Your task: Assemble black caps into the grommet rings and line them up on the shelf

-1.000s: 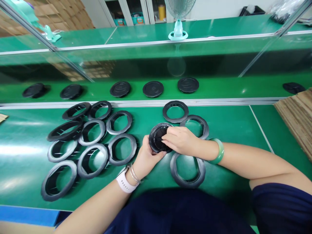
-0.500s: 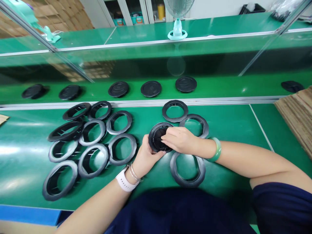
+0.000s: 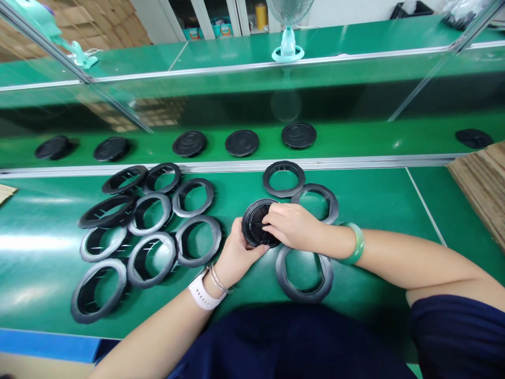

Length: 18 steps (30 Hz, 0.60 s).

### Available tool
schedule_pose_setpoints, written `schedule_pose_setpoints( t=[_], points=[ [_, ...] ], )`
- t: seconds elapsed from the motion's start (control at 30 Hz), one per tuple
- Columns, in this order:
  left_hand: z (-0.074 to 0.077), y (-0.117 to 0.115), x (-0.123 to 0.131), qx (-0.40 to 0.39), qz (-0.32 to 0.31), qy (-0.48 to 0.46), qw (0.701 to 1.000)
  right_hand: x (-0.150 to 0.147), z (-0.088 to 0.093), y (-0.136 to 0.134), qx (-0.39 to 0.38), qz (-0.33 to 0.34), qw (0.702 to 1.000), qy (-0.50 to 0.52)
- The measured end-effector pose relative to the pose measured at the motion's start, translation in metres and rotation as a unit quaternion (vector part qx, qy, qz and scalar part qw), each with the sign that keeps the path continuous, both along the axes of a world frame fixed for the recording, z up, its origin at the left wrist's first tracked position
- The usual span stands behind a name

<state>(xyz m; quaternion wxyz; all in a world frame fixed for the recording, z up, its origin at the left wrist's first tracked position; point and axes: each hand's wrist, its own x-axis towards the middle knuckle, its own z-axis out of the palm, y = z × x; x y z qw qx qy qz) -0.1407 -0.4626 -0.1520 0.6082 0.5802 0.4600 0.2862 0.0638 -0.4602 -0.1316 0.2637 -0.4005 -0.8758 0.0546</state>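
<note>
A round black plastic part [image 3: 254, 223] with a ridged rim and a recessed inside faces up over the workbench. My left hand [image 3: 239, 251] is closed round its lower left side, thumb at the near edge. From the right, my right hand [image 3: 294, 225] reaches into the part with bent fingers pinched together at the inside; the fingertips partly cover what they grip. Right beside my hands lie separate dark rings: one ring [image 3: 283, 164] at the back, one ring [image 3: 333, 202] behind my right wrist, and one ring [image 3: 282, 276] just below it.
Several similar rings [image 3: 134, 268] lie grouped on the left of the green bench [image 3: 374, 195]. Beyond a metal rail [image 3: 355, 162], several black round discs [image 3: 242, 143] sit on a green strip. Cardboard sheets [image 3: 479, 184] are stacked at right. A small fan [image 3: 288, 47] stands behind.
My right hand has shifted very slightly over the part, its wrist a little further right. The discs beyond the rail sit slightly further left. My left hand keeps its hold.
</note>
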Motion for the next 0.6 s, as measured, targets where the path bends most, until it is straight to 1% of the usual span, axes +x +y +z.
schedule_pose_setpoints(
  t=[0.1,0.3,0.6],
  points=[
    [0.0013,0.0004,0.0006,-0.001,0.004,-0.007,1.0,-0.0003,0.0011,0.0007,-0.017,0.001,1.0,-0.006],
    [0.0014,0.0006,0.001,-0.008,0.011,-0.009,1.0,-0.0003,0.0031,0.0005,-0.027,0.002,0.999,-0.028],
    [-0.0029,0.0008,0.0003,-0.001,0.013,-0.007,1.0,-0.0066,-0.0028,-0.0066,0.003,-0.031,0.998,-0.061]
  ],
)
